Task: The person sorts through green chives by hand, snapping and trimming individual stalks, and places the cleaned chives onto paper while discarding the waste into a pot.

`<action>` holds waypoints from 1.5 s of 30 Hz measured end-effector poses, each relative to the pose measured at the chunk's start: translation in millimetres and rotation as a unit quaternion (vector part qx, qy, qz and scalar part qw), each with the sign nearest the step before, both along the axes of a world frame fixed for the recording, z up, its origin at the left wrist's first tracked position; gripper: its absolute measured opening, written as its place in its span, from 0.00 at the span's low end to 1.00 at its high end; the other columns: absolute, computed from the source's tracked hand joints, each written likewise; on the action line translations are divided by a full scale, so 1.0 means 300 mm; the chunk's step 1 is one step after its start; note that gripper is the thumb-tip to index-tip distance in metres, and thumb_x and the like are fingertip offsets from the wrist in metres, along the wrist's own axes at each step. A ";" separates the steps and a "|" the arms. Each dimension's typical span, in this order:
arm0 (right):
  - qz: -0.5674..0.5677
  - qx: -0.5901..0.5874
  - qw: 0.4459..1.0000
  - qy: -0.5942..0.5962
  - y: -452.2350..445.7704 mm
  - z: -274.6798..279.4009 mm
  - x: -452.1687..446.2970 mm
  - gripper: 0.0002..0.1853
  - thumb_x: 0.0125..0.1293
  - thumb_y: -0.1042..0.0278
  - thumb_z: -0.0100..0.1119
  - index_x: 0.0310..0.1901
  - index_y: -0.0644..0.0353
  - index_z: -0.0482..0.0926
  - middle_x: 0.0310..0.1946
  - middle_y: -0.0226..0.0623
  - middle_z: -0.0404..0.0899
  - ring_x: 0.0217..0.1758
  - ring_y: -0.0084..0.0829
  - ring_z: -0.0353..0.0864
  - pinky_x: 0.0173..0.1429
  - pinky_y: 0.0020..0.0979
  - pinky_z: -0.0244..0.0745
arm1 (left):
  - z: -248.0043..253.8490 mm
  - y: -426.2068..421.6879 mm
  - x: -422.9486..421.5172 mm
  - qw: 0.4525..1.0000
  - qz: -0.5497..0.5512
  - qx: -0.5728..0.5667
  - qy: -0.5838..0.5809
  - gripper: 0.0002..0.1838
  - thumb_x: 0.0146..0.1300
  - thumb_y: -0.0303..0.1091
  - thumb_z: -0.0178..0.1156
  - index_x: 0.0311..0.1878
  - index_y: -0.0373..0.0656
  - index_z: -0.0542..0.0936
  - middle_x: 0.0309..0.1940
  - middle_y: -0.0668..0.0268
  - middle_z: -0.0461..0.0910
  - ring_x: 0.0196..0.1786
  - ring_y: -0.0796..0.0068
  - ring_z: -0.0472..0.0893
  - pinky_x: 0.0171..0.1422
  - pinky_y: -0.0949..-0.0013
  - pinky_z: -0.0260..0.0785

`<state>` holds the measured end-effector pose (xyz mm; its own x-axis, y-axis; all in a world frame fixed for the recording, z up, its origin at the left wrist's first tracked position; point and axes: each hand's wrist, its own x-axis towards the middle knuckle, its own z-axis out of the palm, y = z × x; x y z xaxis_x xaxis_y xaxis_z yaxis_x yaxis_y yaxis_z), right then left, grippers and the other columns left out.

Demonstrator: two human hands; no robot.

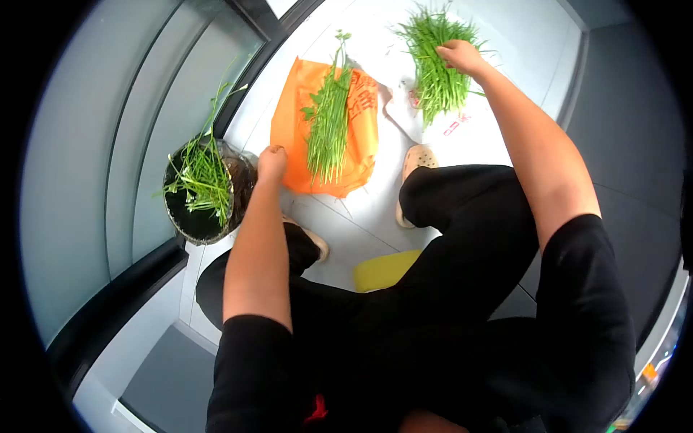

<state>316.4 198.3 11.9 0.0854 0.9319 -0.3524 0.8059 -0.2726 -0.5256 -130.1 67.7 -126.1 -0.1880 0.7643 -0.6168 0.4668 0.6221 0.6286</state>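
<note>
Green stalks (436, 83); apparently under right grip (460, 56)

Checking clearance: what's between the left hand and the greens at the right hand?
Head view: the orange bag, a bunch of greens lying on it, then white plastic.

A black short-sleeved fabric shirt (375, 368) bears a small, irregular bright red mark (316, 409) at the front, its loose sleeves (588, 274) leaving the forearms (256, 252) bare; below come long, loose black fabric trousers (469, 231) and beige slip-on clogs (419, 156) perforated over the toes
</note>
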 end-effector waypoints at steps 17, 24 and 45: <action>0.003 -0.385 0.920 0.072 -0.570 -0.669 -0.917 0.22 0.59 0.51 0.55 0.25 0.68 0.78 0.18 0.43 0.77 0.19 0.34 0.78 0.25 0.34 0.75 | -0.179 -0.338 0.149 0.980 -0.134 -0.085 0.120 0.16 0.54 0.34 0.51 0.43 0.36 0.77 0.39 0.49 0.78 0.44 0.55 0.78 0.50 0.63 0.68; -0.018 -0.311 0.950 -0.020 -0.585 -0.700 -0.940 0.22 0.53 0.49 0.57 0.38 0.63 0.79 0.37 0.48 0.79 0.41 0.39 0.79 0.43 0.36 0.74 | -0.265 -0.363 0.198 0.999 -0.009 0.018 0.045 0.11 0.53 0.25 0.51 0.39 0.33 0.77 0.28 0.56 0.79 0.32 0.70 0.78 0.40 0.71 0.70; -0.162 -0.317 0.828 0.432 -0.557 -0.009 -0.667 0.07 0.64 0.68 0.44 0.34 0.60 0.72 0.18 0.28 0.70 0.16 0.21 0.67 0.23 0.24 0.68 | 0.178 -0.206 0.197 0.995 0.024 -0.019 -0.099 0.16 0.58 0.40 0.48 0.43 0.40 0.77 0.34 0.59 0.79 0.40 0.63 0.78 0.46 0.61 0.69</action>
<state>116.3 31.3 9.2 -0.2448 0.5130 -0.8227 0.0328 -0.8437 -0.5358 -71.1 5.9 -72.8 -0.0955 0.7332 -0.6733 0.3044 0.6655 0.6816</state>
